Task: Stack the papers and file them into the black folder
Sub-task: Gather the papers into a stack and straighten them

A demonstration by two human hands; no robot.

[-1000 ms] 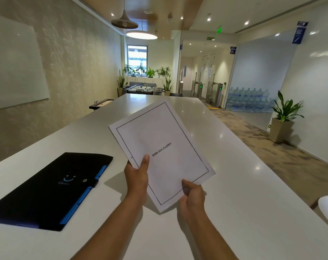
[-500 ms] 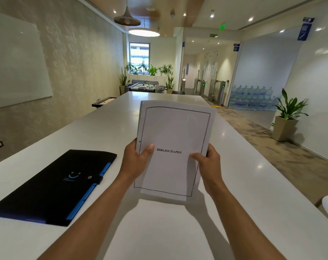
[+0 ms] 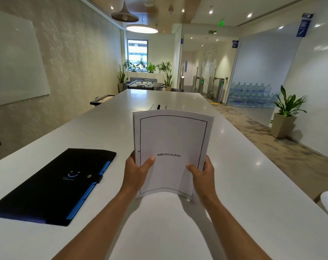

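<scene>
White and long, the surface [image 3: 243, 184] runs ahead of you toward a window and plants. You hold the papers [image 3: 171, 147] upright over it, the top sheet reading BIBLIOGRAPHY, the stack bowed slightly. Your left hand [image 3: 136, 170] grips the left edge, thumb on the front; your right hand [image 3: 203, 175] grips the right edge the same way, fingers closed behind. To your left the folder [image 3: 52, 186] lies flat, snapped shut, well apart from the papers.
</scene>
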